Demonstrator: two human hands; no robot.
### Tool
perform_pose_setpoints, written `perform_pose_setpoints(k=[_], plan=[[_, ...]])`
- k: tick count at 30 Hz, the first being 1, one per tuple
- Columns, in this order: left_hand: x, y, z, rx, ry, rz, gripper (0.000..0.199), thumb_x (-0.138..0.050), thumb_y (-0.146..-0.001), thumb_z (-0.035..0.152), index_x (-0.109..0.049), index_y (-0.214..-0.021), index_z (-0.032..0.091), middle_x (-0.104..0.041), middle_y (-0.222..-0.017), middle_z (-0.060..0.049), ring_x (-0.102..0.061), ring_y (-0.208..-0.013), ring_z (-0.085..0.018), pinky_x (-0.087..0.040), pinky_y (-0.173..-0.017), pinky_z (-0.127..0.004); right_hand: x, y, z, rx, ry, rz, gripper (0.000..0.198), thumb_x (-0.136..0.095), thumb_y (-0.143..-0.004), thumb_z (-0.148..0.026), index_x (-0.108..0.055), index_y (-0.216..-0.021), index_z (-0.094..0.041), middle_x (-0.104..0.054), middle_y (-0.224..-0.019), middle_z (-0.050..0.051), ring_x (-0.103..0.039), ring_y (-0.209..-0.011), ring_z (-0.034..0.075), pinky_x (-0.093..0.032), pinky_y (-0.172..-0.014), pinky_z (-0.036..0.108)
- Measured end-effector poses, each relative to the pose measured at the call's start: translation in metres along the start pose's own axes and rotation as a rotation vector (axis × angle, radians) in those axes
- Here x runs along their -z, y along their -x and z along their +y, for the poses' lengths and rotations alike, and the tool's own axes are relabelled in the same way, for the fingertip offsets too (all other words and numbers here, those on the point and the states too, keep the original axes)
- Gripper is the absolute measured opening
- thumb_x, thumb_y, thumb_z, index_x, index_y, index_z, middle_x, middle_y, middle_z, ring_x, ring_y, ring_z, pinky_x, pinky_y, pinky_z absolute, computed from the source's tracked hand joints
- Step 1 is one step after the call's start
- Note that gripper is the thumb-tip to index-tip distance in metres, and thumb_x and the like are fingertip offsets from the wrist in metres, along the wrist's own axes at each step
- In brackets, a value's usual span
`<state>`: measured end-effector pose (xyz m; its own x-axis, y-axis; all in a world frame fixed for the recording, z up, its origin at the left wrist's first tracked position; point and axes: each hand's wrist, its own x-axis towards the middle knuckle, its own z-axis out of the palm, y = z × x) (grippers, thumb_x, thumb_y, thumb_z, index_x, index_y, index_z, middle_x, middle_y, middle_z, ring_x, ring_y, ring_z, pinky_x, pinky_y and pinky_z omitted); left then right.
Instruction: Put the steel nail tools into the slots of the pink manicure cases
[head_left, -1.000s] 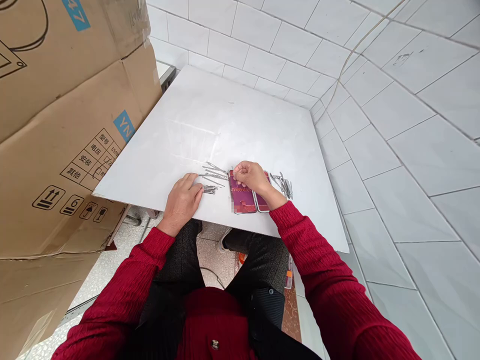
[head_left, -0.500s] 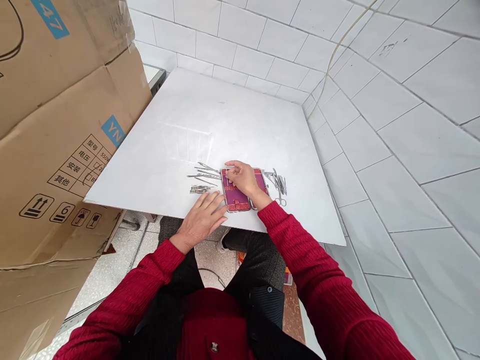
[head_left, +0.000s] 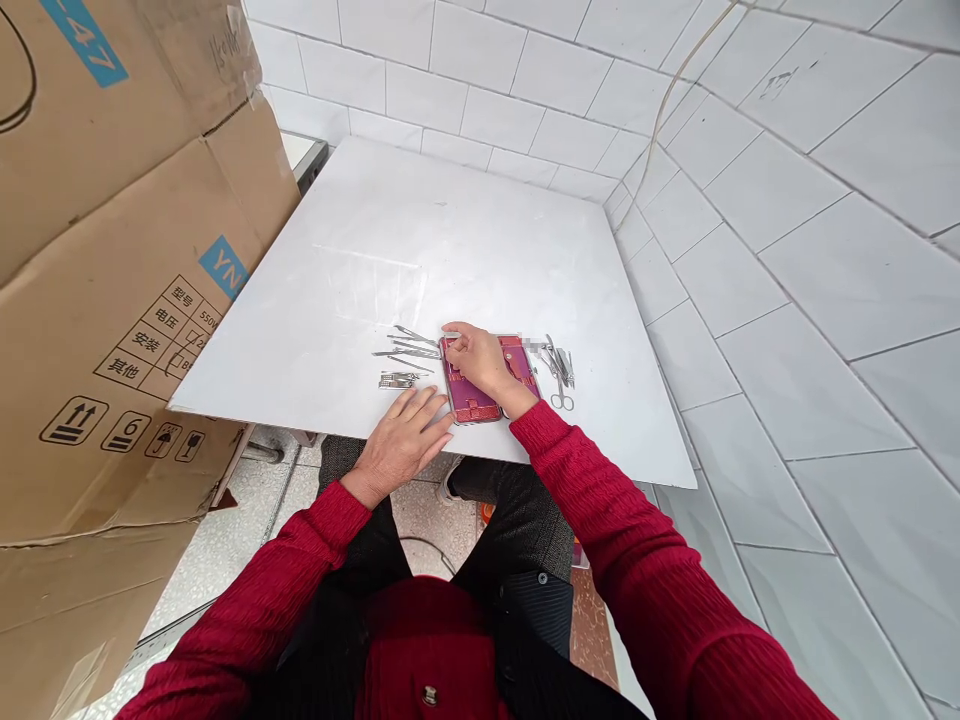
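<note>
An open manicure case (head_left: 475, 411), red with a purple lining, lies near the front edge of the white table. Over its left half is my right hand (head_left: 482, 361), thumb and fingers pinched together at the upper left; whatever they grip is too small or hidden to make out. My left hand (head_left: 403, 440) rests with fingers spread at the table edge, fingertips beside the case's lower left side. Left of the case lie several slim metal tools (head_left: 409, 349) and a nail clipper (head_left: 397, 380). On the right are small scissors (head_left: 561, 400) among other metal tools.
The white table (head_left: 517, 240) meets tiled walls (head_left: 495, 60) at the back and right. A large cardboard box (head_left: 135, 300) stands close along the left. A pale cable (head_left: 667, 100) runs down the wall corner.
My right hand has shifted slightly left and down over the case, uncovering more of its right half. My left hand stays put. The view has tilted a little.
</note>
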<state>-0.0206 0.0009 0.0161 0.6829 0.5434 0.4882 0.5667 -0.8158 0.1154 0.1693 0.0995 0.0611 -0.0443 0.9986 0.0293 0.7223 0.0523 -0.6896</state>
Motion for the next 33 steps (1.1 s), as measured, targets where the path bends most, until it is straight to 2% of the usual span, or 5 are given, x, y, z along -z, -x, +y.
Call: perform_pose_setpoints(k=[5, 9, 14, 22, 33], plan=[[-0.001, 0.001, -0.001, 0.022, 0.058, 0.006, 0.032, -0.055, -0.102, 0.024, -0.066, -0.132, 0.019, -0.065, -0.14, -0.015, -0.052, -0.142, -0.031, -0.042, -0.12, -0.054, 0.004, 0.007, -0.01, 0.059, 0.247, -0.019, 0.039, -0.05, -0.087, -0.012, -0.074, -0.118, -0.017, -0.074, -0.082, 0.001, -0.065, -0.076, 0.017, -0.046, -0.075, 0.026], [-0.002, 0.001, -0.001, 0.024, 0.066, 0.006, 0.032, -0.056, -0.102, 0.023, -0.066, -0.131, 0.019, -0.065, -0.14, -0.015, -0.052, -0.142, -0.031, -0.042, -0.12, -0.053, 0.003, 0.012, -0.01, 0.101, 0.332, 0.003, 0.036, -0.045, -0.094, -0.014, -0.076, -0.111, -0.017, -0.076, -0.096, 0.006, -0.066, -0.088, 0.02, -0.046, -0.08, 0.027], [-0.002, 0.001, 0.0, 0.016, 0.028, 0.004, 0.03, -0.054, -0.103, 0.022, -0.066, -0.13, 0.019, -0.066, -0.138, -0.014, -0.053, -0.141, -0.03, -0.043, -0.119, -0.053, -0.001, 0.014, -0.004, 0.092, 0.358, 0.021, 0.039, -0.043, -0.099, -0.015, -0.073, -0.123, -0.017, -0.074, -0.114, 0.01, -0.065, -0.105, 0.022, -0.047, -0.091, 0.03], [-0.003, 0.001, 0.0, 0.011, 0.007, 0.004, 0.03, -0.053, -0.103, 0.022, -0.066, -0.129, 0.018, -0.066, -0.137, -0.014, -0.054, -0.139, -0.03, -0.044, -0.118, -0.052, -0.001, 0.028, -0.013, 0.065, 0.456, 0.043, 0.037, -0.042, -0.103, -0.018, -0.073, -0.124, -0.02, -0.071, -0.119, 0.011, -0.062, -0.112, 0.024, -0.047, -0.089, 0.032], [-0.005, 0.001, 0.003, -0.001, -0.031, 0.033, 0.028, -0.051, -0.104, 0.021, -0.067, -0.125, 0.015, -0.069, -0.132, -0.013, -0.059, -0.132, -0.03, -0.049, -0.112, -0.048, -0.001, 0.041, -0.009, 0.152, 0.493, 0.019, 0.033, -0.046, -0.101, -0.015, -0.074, -0.118, -0.017, -0.07, -0.114, 0.012, -0.059, -0.111, 0.025, -0.045, -0.089, 0.032]])
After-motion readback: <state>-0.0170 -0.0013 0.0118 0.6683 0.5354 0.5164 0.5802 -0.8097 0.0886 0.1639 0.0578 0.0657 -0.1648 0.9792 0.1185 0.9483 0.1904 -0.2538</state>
